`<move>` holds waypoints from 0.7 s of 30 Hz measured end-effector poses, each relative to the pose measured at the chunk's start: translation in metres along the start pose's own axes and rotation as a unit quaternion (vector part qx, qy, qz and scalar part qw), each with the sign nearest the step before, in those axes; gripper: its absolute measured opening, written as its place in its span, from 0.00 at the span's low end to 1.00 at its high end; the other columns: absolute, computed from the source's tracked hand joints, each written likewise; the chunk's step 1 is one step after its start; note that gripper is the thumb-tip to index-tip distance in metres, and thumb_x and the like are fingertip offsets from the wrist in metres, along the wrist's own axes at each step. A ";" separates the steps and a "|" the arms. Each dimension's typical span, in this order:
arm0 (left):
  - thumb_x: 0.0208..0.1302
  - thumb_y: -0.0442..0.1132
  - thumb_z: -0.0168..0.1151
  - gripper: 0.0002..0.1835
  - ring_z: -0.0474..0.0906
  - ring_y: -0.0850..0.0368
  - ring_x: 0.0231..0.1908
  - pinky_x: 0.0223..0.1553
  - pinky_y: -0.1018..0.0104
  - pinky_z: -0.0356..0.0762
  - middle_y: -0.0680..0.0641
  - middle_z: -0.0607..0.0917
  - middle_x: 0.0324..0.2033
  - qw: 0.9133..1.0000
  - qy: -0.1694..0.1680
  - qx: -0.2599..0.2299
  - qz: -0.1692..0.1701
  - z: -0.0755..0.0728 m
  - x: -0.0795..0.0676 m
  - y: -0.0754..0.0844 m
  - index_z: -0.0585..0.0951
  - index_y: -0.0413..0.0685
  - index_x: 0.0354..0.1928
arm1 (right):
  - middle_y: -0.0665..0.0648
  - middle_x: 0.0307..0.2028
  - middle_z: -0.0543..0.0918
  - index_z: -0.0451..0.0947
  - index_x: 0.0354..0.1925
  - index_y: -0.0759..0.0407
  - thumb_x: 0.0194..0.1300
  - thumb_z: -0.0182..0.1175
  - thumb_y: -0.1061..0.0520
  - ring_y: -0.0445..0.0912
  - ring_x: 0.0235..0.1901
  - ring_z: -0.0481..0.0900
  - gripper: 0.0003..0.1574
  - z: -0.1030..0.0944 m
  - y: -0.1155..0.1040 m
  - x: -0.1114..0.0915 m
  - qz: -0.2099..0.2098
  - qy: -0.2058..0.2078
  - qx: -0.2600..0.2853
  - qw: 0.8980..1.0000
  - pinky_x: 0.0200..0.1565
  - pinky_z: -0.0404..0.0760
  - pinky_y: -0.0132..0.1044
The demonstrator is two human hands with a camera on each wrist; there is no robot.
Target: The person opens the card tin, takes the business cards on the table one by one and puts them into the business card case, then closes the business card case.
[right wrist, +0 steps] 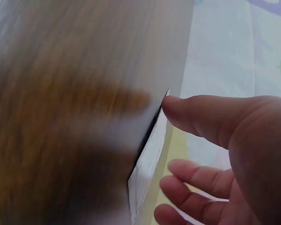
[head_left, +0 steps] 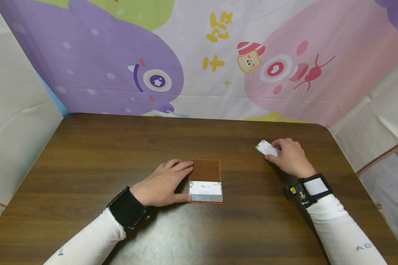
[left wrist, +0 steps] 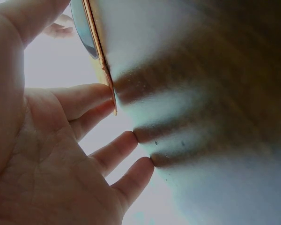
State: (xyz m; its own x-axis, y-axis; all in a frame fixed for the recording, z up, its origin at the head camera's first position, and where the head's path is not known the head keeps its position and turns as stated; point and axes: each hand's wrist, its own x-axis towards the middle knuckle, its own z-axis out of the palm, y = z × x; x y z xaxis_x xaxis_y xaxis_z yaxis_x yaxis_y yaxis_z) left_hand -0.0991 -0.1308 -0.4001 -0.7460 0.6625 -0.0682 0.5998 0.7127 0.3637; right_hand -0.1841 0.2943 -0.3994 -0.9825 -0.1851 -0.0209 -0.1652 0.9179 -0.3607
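Observation:
A brown card holder (head_left: 205, 170) lies opened out on the table, a printed white card (head_left: 205, 187) showing in its lower half. My left hand (head_left: 164, 183) is at its left side, thumb by the lower corner and fingertips along the upper edge. In the left wrist view, the fingers (left wrist: 114, 152) are spread, some of them touching the tabletop. Off to the right, a white card with leaf prints (head_left: 266, 147) is partly covered by my right hand (head_left: 290, 156). The thumb (right wrist: 178, 110) touches the card's edge, while the other fingers are loosely bent beside it.
The dark wooden table (head_left: 119, 147) carries both hands' work. Behind it hangs a cartoon-printed cloth (head_left: 199, 95). Pale cloth panels (head_left: 20, 92) border the left and right sides.

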 end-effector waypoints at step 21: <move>0.69 0.65 0.69 0.49 0.56 0.39 0.78 0.71 0.34 0.62 0.44 0.64 0.80 1.000 -0.003 0.000 -0.005 0.003 0.002 -0.001 0.67 0.38 0.79 | 0.66 0.44 0.80 0.74 0.56 0.70 0.68 0.75 0.44 0.59 0.41 0.78 0.36 -0.004 0.014 0.001 0.058 -0.013 0.041 0.997 0.42 0.74 0.50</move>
State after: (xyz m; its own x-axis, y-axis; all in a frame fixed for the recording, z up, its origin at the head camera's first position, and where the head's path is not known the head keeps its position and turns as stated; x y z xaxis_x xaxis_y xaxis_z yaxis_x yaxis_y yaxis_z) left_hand -0.1002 -0.1301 -0.4031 -0.7507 0.6560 -0.0777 0.5913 0.7198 0.3636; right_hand -0.1881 0.3080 -0.4004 -0.9918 -0.0897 -0.0909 -0.0422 0.9024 -0.4289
